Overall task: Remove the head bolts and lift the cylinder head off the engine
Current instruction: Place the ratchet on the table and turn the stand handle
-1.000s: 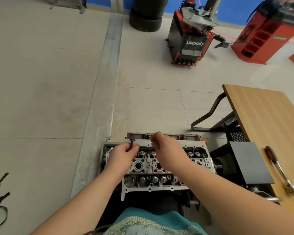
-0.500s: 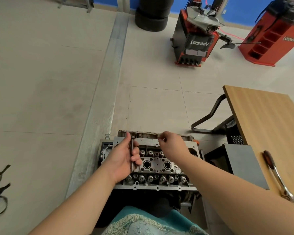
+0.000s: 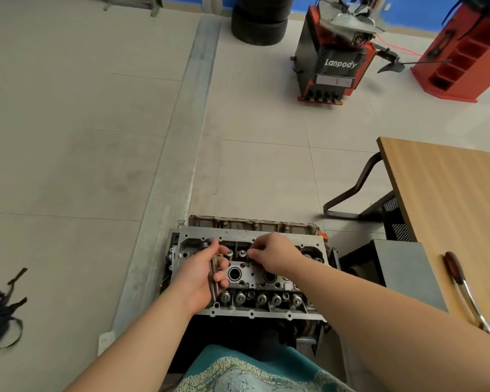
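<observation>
Long steel head bolts in left hand

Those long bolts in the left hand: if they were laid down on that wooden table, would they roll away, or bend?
The bolts look like straight, thin metal rods, so they are probably stiff and unlikely to bend. Their round shanks would likely roll on the flat wooden table, though probably in a curve because of the wider heads. The left hand holds several at once, so each is probably fairly light.
</observation>
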The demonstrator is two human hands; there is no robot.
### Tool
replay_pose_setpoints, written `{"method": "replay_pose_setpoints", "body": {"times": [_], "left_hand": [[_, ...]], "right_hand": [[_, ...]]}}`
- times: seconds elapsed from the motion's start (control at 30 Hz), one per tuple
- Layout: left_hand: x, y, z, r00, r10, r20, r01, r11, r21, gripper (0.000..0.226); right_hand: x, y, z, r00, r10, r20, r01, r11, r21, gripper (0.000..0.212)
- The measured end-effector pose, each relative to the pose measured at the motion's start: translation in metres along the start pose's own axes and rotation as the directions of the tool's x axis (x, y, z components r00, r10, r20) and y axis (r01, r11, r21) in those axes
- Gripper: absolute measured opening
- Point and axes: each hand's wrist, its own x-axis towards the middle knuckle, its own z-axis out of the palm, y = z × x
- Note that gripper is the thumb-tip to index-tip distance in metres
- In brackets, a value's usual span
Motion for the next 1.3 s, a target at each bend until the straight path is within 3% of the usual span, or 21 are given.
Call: {"method": "replay_pose_setpoints", "body": {"times": [0.2, 0.33, 0.4, 0.47, 0.53, 0.63, 0.73, 0.77, 0.83, 0.87, 0.93, 1.1, 1.23, 1.3], "left_hand": [[0.006, 0.002, 0.024, 0.994, 0.111, -0.021, -0.106, 0.98, 0.17, 0.022], [0.004, 0.004, 0.054, 0.984, 0.06, 0.166, -0.087, 0.983, 0.164, 0.029], [0.002, 0.003, 0.066, 0.965, -0.025, 0.26, -0.017, 0.987, 0.157, 0.038], [0.004, -0.002, 0.072, 0.965, -0.069, 0.253, 0.031, 0.988, 0.154, 0.048], [0.006, -0.008, 0.073, 0.972, -0.069, 0.224, 0.034, 0.987, 0.159, 0.061], [0.01, -0.013, 0.072, 0.962, -0.068, 0.264, 0.026, 0.987, 0.159, 0.066], [0.011, -0.01, 0.069, 0.955, -0.101, 0.28, 0.087, 0.994, 0.062, 0.055], [0.011, -0.008, 0.066, 0.957, -0.108, 0.27, 0.107, 0.994, 0.019, 0.045], [0.01, -0.006, 0.06, 0.966, -0.103, 0.237, 0.11, 0.994, -0.017, 0.029], [0.01, -0.005, 0.057, 0.969, -0.101, 0.225, 0.107, 0.994, -0.018, 0.026], [0.009, -0.005, 0.052, 0.972, -0.097, 0.216, 0.105, 0.994, -0.027, 0.029], [0.009, -0.008, 0.046, 0.976, -0.085, 0.2, 0.102, 0.992, -0.077, 0.051], [0.008, -0.009, 0.041, 0.966, -0.079, 0.248, 0.108, 0.989, -0.106, 0.047], [0.008, -0.01, 0.04, 0.967, -0.068, 0.244, 0.09, 0.993, -0.079, 0.047]], "right_hand": [[-0.026, -0.015, -0.057, 0.999, 0.0, 0.042, -0.017, 0.909, 0.416, 0.023], [-0.035, -0.026, -0.083, 0.983, -0.02, 0.181, -0.098, 0.778, 0.621, 0.026], [-0.035, -0.029, -0.08, 0.983, 0.022, 0.184, -0.128, 0.797, 0.59, 0.03], [-0.032, -0.026, -0.074, 0.995, 0.065, 0.075, -0.093, 0.882, 0.462, 0.044], [-0.029, -0.016, -0.066, 0.997, 0.074, -0.03, -0.058, 0.923, 0.381, 0.044], [-0.029, 0.002, -0.054, 0.998, 0.062, -0.028, -0.046, 0.917, 0.396, 0.05], [-0.026, 0.022, -0.044, 0.997, 0.073, -0.005, -0.06, 0.852, 0.52, 0.046], [-0.024, 0.029, -0.042, 0.993, 0.108, -0.045, -0.074, 0.879, 0.471, 0.041], [-0.02, 0.044, -0.041, 0.986, 0.117, -0.118, -0.103, 0.987, 0.121, 0.023], [-0.02, 0.05, -0.039, 0.989, 0.093, -0.115, -0.101, 0.993, -0.065, 0.018], [-0.017, 0.054, -0.038, 0.992, 0.038, -0.12, -0.068, 0.963, -0.261, 0.016], [-0.008, 0.052, -0.029, 0.982, -0.105, -0.158, 0.008, 0.856, -0.517, 0.017], [-0.009, 0.057, -0.02, 0.995, -0.041, -0.092, -0.018, 0.826, -0.563, 0.036], [-0.009, 0.056, -0.02, 0.997, -0.021, -0.073, -0.023, 0.831, -0.557, 0.036]]}}
